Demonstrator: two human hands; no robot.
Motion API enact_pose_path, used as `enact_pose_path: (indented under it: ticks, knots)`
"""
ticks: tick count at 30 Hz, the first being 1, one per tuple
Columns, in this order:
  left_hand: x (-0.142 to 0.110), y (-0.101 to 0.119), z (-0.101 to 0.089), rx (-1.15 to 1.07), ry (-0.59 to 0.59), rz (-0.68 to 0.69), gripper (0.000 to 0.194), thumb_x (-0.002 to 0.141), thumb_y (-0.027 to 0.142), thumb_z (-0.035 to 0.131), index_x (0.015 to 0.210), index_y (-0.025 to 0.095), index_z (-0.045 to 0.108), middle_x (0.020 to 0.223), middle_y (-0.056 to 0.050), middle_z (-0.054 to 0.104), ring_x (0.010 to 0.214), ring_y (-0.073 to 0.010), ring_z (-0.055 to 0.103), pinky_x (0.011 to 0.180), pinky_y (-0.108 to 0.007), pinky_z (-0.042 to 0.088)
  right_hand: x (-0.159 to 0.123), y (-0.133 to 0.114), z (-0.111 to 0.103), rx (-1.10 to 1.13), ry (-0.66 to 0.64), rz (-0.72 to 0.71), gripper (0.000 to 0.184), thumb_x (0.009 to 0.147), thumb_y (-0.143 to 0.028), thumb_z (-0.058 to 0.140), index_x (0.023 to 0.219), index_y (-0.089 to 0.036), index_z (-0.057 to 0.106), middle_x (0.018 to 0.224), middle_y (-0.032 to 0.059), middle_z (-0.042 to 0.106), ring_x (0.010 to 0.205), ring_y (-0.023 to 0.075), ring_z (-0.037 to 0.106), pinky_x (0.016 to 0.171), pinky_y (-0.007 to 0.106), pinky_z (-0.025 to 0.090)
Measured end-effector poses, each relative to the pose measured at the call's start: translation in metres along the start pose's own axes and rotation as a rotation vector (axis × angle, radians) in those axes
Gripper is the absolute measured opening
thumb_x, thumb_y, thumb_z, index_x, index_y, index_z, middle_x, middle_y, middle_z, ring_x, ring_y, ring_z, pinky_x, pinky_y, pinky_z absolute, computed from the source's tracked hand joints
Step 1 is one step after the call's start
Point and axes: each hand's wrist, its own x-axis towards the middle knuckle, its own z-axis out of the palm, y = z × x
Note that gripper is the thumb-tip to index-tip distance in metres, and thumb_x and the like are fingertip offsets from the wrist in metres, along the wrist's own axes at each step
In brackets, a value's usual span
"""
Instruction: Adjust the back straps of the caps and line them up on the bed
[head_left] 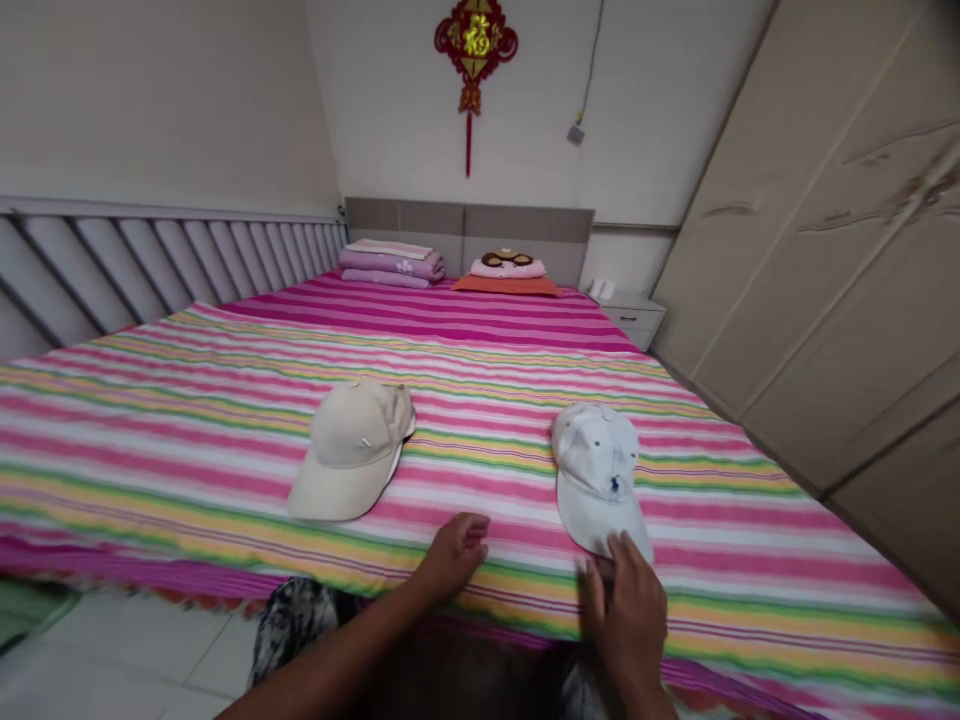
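A white baseball cap (597, 470) with a small dark emblem lies on the striped bedspread, its brim towards me. My right hand (628, 610) is at the front of that brim. Its fingertips overlap the brim's edge, and the thumb stands apart from the fingers; whether they touch the cap I cannot tell. To the left rests a beige baseball cap (352, 440), brim pointing towards the lower left. Between the two caps, my left hand (456, 552) hovers low over the bedspread with loosely bent fingers and nothing in them.
The striped bedspread (480, 400) covers the bed. Folded purple bedding (394, 265) and a pink pillow (510, 268) on an orange cloth lie near the headboard (525, 225). A metal railing (187, 255) runs along the left, a nightstand (634, 315) and wardrobe (810, 220) along the right.
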Motion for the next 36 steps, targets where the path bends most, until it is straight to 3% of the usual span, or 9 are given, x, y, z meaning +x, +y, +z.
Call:
enact_pose_path:
  ticks: [3,6,9,12,16,22,36]
  knots:
    - [-0.026,-0.002,-0.035,-0.173,0.146,-0.165,0.026,0.062,0.011,0.062,0.088,0.01,0.06,0.083,-0.01,0.064,0.08,-0.0188,0.061,0.073,-0.029,0.047,-0.027,-0.021,-0.009,0.22,-0.053,-0.251,0.024,0.085,-0.028,0.043,0.099,-0.012,0.055,0.083,0.0133,0.066,0.076,0.023,0.062,0.067,0.035,0.049]
    - [-0.046,0.001,-0.066,-0.467,0.349,-0.296,0.021,0.067,0.01,0.062,0.087,0.011,0.058,0.08,-0.009,0.065,0.071,-0.0162,0.062,0.068,-0.027,0.048,-0.054,-0.045,-0.016,0.4,-0.13,-0.41,0.019,0.083,-0.018,0.047,0.1,-0.014,0.055,0.081,0.0088,0.069,0.075,0.0192,0.065,0.067,0.029,0.052]
    - [-0.057,0.007,-0.091,-0.738,0.57,-0.366,0.008,0.073,0.008,0.056,0.08,0.01,0.055,0.073,-0.01,0.065,0.066,-0.0156,0.063,0.067,-0.028,0.051,-0.066,-0.062,-0.022,0.487,-0.191,-0.443,0.02,0.081,-0.015,0.047,0.099,-0.016,0.056,0.081,0.0066,0.07,0.073,0.0179,0.066,0.064,0.026,0.053]
    - [-0.06,0.011,-0.109,-0.838,0.701,-0.38,0.005,0.078,0.01,0.051,0.074,0.01,0.053,0.068,-0.009,0.063,0.061,-0.0149,0.063,0.063,-0.028,0.052,-0.064,-0.069,-0.026,0.533,-0.199,-0.417,0.019,0.082,-0.016,0.045,0.097,-0.016,0.056,0.079,0.0065,0.07,0.069,0.0177,0.067,0.06,0.025,0.054]
    - [-0.056,0.01,-0.124,-0.851,0.774,-0.345,0.006,0.079,0.015,0.052,0.074,0.012,0.053,0.065,-0.006,0.062,0.058,-0.0143,0.062,0.057,-0.028,0.053,-0.056,-0.07,-0.026,0.547,-0.192,-0.374,0.018,0.084,-0.018,0.043,0.095,-0.016,0.057,0.077,0.0071,0.069,0.068,0.0182,0.067,0.059,0.026,0.055]
    - [-0.046,0.004,-0.134,-0.831,0.856,-0.32,0.004,0.078,0.015,0.055,0.075,0.014,0.053,0.061,-0.002,0.059,0.053,-0.0116,0.061,0.052,-0.023,0.051,-0.054,-0.072,-0.021,0.627,-0.305,-0.3,0.017,0.084,-0.017,0.042,0.091,-0.018,0.057,0.076,0.0057,0.068,0.068,0.0166,0.066,0.06,0.024,0.054]
    - [-0.044,0.008,-0.14,-0.857,0.803,-0.308,0.006,0.075,0.009,0.056,0.078,0.012,0.054,0.061,-0.005,0.062,0.052,-0.0137,0.061,0.052,-0.024,0.051,-0.064,-0.081,-0.013,0.687,-0.395,-0.246,0.019,0.087,-0.022,0.038,0.087,-0.02,0.057,0.07,0.0022,0.067,0.062,0.0143,0.065,0.054,0.021,0.052]
